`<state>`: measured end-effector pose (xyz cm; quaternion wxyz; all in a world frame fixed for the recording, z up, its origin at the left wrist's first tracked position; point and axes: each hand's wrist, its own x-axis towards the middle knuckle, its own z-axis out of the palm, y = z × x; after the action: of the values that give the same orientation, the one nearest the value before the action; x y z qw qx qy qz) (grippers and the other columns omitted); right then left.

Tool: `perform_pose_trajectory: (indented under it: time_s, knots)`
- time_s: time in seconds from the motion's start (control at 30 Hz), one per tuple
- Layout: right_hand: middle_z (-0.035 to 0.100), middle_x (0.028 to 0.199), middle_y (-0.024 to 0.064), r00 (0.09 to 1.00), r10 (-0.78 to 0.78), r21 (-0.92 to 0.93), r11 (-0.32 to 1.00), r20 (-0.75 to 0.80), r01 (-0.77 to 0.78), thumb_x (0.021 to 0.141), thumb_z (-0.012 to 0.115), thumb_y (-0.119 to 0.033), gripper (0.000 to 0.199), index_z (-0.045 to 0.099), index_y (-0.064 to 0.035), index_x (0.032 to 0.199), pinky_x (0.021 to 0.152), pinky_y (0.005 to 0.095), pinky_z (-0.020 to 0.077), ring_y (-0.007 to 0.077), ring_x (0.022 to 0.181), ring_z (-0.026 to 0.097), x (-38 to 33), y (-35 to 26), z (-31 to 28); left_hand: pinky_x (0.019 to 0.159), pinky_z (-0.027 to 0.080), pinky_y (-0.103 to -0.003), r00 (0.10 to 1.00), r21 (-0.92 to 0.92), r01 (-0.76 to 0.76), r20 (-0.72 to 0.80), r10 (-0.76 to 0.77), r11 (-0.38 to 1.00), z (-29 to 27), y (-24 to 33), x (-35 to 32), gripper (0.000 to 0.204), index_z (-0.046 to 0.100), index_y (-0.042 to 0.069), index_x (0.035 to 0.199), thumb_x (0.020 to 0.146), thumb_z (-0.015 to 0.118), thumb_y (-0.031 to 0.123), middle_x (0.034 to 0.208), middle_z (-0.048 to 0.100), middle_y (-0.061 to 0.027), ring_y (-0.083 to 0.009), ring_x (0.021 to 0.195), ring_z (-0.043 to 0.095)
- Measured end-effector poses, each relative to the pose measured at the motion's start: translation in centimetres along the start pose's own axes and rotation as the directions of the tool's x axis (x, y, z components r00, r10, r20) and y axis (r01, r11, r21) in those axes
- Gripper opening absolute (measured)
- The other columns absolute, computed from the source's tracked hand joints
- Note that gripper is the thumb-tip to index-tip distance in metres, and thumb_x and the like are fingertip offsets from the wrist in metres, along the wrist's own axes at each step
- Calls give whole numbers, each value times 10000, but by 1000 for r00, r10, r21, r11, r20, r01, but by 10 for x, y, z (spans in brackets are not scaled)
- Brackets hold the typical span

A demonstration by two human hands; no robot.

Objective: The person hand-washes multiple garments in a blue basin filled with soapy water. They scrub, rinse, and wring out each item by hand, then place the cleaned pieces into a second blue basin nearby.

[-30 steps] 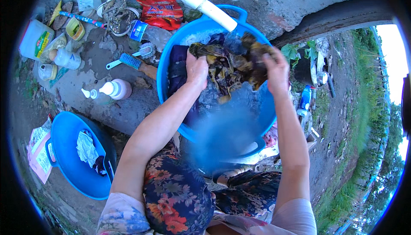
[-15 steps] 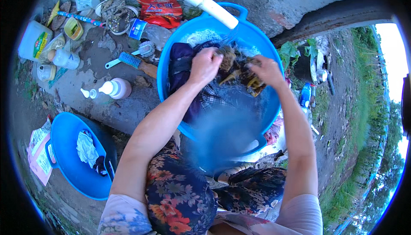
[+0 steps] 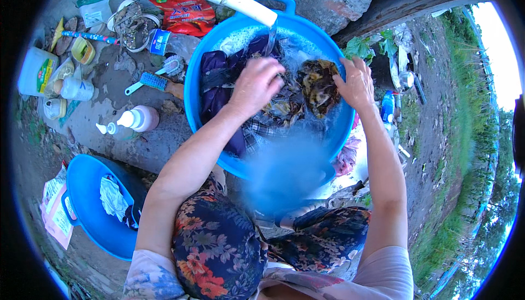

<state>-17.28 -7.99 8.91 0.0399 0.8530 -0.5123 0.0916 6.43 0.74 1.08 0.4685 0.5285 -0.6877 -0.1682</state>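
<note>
Left grip: The left grip (image 3: 256, 85) is over the tub's middle, fingers loosely curled and parted from the thumb, seemingly holding nothing; the fingertips blur.
Right grip: The right grip (image 3: 358, 84) is at the tub's right side, fingers and thumb apart; whether the thumb touches cloth, I cannot tell.
Brown cloth: The brown cloth (image 3: 320, 89) lies bunched in the water, just left of the right grip; patterned folds also spread below and right of the left grip.
Handling: Wet cloth this loose probably calls for both grips closing on it together, gathered from opposite sides, low over the water to limit splashing.
Checked cloth: The checked cloth (image 3: 257, 127) is below the left grip; keeping it out of the fold would likely help.
Purple cloth: The purple cloth (image 3: 216, 103) is left of the left grip, against the wall.
Tub: The blue tub (image 3: 192, 92) is under both grips; a blue blur hides its near side.
Water: A stream (image 3: 272, 37) falls from the pipe (image 3: 249, 9), just beyond the left grip; rinsing folds seems easiest there.
Brush: The blue brush (image 3: 154, 81) lies well left of both grips.
</note>
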Motion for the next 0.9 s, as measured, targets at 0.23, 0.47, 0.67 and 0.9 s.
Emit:
perform_pose_trajectory:
  time_s: [0.23,0.47,0.67,0.9]
  knots:
    - [587,1038,115,914,-99,-68,988,394,136,696,702,-198,436,590,-122,1111,894,407,412,275,1012,541,-23,-26,52,749,443,-397,950,146,294,64,-306,945,-1,-12,-1,169,596,68,920,784,628,164,826,586,-125,-306,846,568]
    - [658,842,126,937,142,389,882,321,-267,740,656,-162,266,633,-83,992,714,349,490,246,784,634,-19,14,-15,706,441,-335,785,-450,447,-217,-581,773,-24,-15,1,237,555,32,1052,909,513,216,853,623,-136,-218,755,581]
    - [634,863,28,985,96,787,592,141,-171,796,597,-67,198,607,-18,988,742,247,458,95,791,568,11,-9,-102,889,414,-408,944,95,154,-306,-118,983,-29,8,0,453,501,26,1140,715,654,67,1104,528,-170,-346,1026,506]
    - [650,910,65,939,87,719,620,333,-313,777,679,-124,316,577,-4,1051,742,257,478,93,832,583,20,-26,-39,789,467,-457,950,92,97,287,-120,991,4,17,31,422,511,59,1168,768,619,142,961,620,-204,-378,890,595]
